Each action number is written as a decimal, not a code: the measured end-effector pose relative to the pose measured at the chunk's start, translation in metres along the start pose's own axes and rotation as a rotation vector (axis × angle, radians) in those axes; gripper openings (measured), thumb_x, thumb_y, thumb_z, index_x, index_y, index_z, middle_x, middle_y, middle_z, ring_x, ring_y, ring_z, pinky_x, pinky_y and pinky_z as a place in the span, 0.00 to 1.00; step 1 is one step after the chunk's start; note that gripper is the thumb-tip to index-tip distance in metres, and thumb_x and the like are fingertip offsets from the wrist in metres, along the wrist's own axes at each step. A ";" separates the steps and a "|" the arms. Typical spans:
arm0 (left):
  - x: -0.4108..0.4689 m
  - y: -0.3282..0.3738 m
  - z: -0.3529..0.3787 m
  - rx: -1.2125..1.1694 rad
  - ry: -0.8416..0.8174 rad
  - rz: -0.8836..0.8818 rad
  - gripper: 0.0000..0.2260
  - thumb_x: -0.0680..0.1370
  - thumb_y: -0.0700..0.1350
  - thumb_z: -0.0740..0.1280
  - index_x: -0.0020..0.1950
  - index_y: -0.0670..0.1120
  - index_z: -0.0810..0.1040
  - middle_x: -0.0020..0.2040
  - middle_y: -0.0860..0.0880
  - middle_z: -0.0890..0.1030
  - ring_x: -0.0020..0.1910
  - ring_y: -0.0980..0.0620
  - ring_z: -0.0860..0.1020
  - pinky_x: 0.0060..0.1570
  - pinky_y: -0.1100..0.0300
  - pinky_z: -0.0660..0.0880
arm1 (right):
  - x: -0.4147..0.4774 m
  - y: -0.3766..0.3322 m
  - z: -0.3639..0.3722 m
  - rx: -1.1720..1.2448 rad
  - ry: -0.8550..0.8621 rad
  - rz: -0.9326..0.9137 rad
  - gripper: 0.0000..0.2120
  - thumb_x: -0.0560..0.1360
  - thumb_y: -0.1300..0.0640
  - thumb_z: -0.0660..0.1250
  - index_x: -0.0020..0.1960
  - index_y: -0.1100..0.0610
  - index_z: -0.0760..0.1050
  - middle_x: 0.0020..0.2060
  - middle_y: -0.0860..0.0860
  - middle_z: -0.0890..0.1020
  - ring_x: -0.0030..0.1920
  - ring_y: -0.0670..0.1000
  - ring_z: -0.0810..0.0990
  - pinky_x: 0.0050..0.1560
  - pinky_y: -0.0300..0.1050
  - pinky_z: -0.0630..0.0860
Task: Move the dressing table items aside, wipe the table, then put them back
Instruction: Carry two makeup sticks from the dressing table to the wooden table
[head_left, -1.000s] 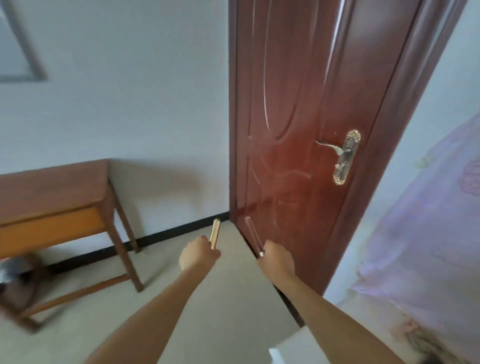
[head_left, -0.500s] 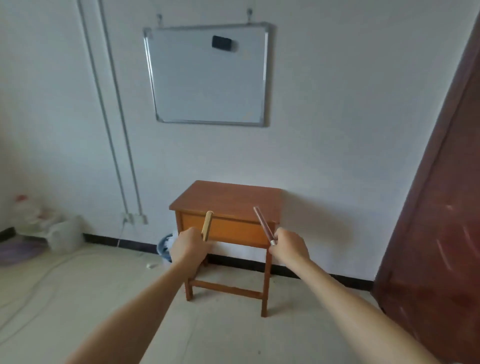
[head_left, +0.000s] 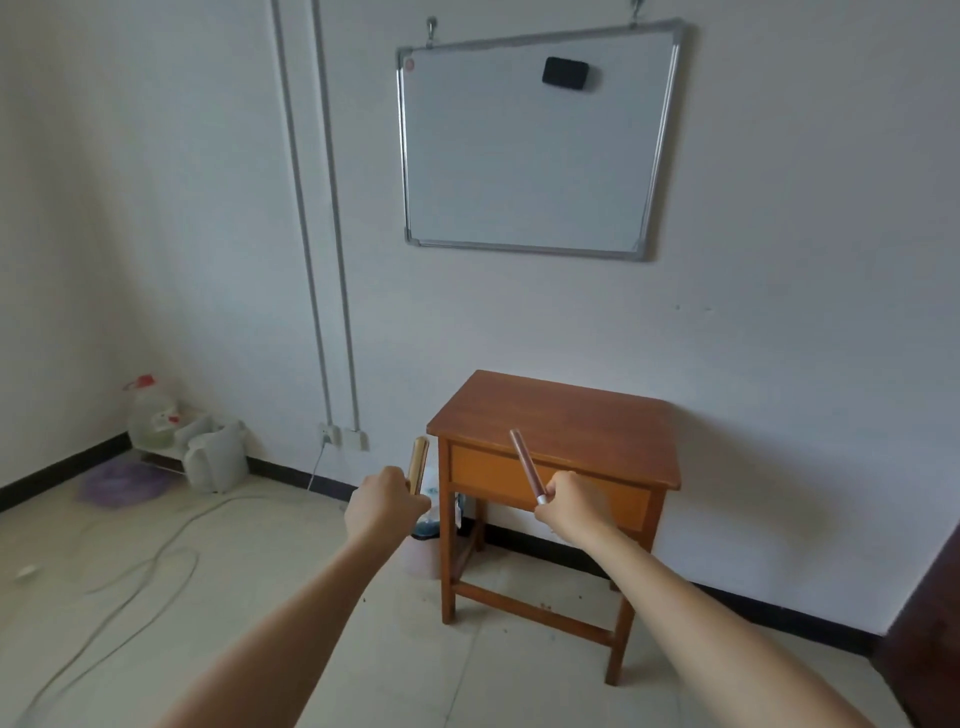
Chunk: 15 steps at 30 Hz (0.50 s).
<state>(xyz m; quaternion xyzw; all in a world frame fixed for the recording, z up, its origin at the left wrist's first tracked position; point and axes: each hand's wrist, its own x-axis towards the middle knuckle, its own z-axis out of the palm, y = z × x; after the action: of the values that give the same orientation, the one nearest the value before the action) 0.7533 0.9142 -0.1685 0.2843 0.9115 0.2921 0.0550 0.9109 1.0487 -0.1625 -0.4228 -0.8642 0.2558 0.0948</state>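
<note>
A small brown wooden table (head_left: 561, 415) with an orange drawer front stands against the white wall, its top bare. My left hand (head_left: 382, 501) grips a short gold-coloured tube (head_left: 418, 462) that points upward, just left of the table's front corner. My right hand (head_left: 571, 504) grips a slim pinkish tube (head_left: 525, 465) with a silver end, held tilted in front of the drawer. Both hands are raised in the air, short of the table.
A whiteboard (head_left: 530, 156) with a black eraser hangs above the table. A small bin (head_left: 428, 551) sits beside the table's left leg. Cables (head_left: 150, 556) trail over the floor at left, near a white container (head_left: 215, 460) and water jug. A dark door edge (head_left: 930, 618) is at right.
The view has swung left from the red door to the table and whiteboard and drawn nearer. Both hands keep gripping the same tubes, now in front of the table.
</note>
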 end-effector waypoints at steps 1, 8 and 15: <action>0.013 0.003 0.003 -0.005 -0.001 0.001 0.09 0.72 0.42 0.66 0.34 0.45 0.68 0.33 0.48 0.75 0.31 0.52 0.72 0.29 0.63 0.66 | 0.013 0.001 0.001 0.000 0.000 0.004 0.04 0.75 0.58 0.64 0.47 0.57 0.69 0.40 0.51 0.75 0.35 0.48 0.74 0.29 0.36 0.66; 0.121 0.041 0.037 -0.039 0.010 0.012 0.10 0.72 0.41 0.66 0.33 0.45 0.67 0.29 0.51 0.70 0.26 0.56 0.68 0.27 0.65 0.66 | 0.131 0.009 -0.003 -0.010 0.019 0.019 0.06 0.75 0.59 0.64 0.51 0.60 0.73 0.45 0.54 0.79 0.42 0.51 0.80 0.39 0.43 0.77; 0.220 0.060 0.067 -0.067 0.007 -0.040 0.10 0.73 0.42 0.67 0.34 0.45 0.68 0.32 0.49 0.74 0.29 0.53 0.73 0.31 0.62 0.71 | 0.242 0.005 -0.003 -0.028 -0.028 -0.007 0.06 0.75 0.59 0.64 0.51 0.60 0.73 0.43 0.54 0.79 0.41 0.52 0.81 0.32 0.40 0.74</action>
<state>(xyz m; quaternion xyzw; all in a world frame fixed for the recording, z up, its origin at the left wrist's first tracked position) 0.6178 1.1091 -0.1753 0.2630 0.9070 0.3221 0.0671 0.7641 1.2407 -0.1755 -0.4173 -0.8704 0.2492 0.0779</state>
